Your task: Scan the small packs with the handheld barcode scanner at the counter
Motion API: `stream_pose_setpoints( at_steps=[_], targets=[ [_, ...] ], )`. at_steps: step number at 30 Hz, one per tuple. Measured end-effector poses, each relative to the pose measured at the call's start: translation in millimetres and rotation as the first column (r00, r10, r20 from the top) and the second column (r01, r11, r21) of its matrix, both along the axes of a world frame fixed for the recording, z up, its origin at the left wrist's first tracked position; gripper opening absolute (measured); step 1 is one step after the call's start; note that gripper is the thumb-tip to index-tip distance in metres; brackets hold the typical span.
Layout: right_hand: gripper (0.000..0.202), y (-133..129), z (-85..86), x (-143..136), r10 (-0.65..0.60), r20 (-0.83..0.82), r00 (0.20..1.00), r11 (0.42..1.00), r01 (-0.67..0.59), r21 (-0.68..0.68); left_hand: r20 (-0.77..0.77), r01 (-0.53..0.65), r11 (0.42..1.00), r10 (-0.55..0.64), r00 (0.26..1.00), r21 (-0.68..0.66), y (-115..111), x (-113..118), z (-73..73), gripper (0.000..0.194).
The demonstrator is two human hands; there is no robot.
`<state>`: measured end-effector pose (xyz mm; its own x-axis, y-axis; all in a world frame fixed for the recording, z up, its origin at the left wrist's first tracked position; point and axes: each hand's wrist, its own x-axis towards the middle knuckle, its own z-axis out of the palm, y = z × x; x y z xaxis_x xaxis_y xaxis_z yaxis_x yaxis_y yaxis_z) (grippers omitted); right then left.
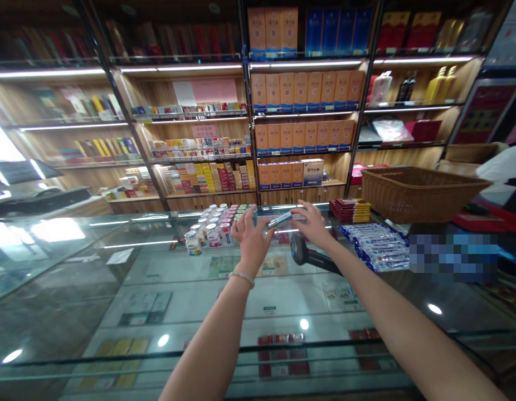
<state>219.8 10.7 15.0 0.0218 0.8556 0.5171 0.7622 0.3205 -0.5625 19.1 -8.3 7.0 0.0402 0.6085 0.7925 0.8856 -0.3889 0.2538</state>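
- Plainly, our right hand (314,223) pinched one end of a slim pack (280,220), its other end by our left hand's (249,234) thumb.
- We judged a light end pinch best, its face left uncovered, clear of the black scanner (298,249) below the right fingers.
- A greenish item (253,214) showed half hidden among our curled left fingers; we could not tell if they gripped it, nor read the pack's print.

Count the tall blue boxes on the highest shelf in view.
4, side by side right of the orange boxes: leftmost blue box, second blue box, third blue box, rightmost blue box. More may be hidden behind.
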Motion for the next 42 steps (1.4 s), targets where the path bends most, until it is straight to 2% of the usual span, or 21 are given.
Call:
stream_pose_setpoints(
  at_steps=[6,12,19,26,30,38,42],
  targets=[
    [0.023,0.3,-6.5,-0.9,0.024,-0.078,0.997,0.987,-0.012,0.158,-0.039,-0.022,0.997,0.019,0.999,-0.072,-1.2,1.7,-1.2,0.019],
    [0.021,-9.0,-6.8,-4.0,0.030,-0.021,0.999,0.960,-0.023,0.280,-0.111,-0.015,0.996,0.005,0.994,-0.084,-1.3,4.1,-6.3,0.013],
    [0.020,-15.8,-6.4,-3.5,0.019,0.031,0.999,0.971,-0.025,0.236,-0.279,0.086,0.992,-0.110,0.954,-0.095,2.5,2.0,-12.6,0.010],
    [0.018,-17.9,-7.1,-4.4,-0.016,0.026,1.000,0.979,0.011,0.202,-0.316,0.090,0.993,-0.111,0.942,-0.081,3.4,-0.6,-13.6,0.013],
    [0.017,-19.3,-7.6,-6.8,-0.014,0.063,0.998,0.980,0.001,0.201,-0.331,0.086,0.993,-0.106,0.938,-0.075,4.0,-5.9,-7.9,0.021],
    [0.014,-20.5,-12.4,-11.5,0.001,0.102,0.995,0.985,-0.019,0.172,-0.412,0.150,0.983,-0.181,0.893,-0.107,13.1,-25.3,11.8,0.033],
    [0.015,-20.5,-14.7,-14.9,0.009,0.140,0.990,0.990,-0.029,0.138,-0.383,0.150,0.980,-0.189,0.904,-0.128,11.6,-36.4,11.8,0.038]
  ],
)
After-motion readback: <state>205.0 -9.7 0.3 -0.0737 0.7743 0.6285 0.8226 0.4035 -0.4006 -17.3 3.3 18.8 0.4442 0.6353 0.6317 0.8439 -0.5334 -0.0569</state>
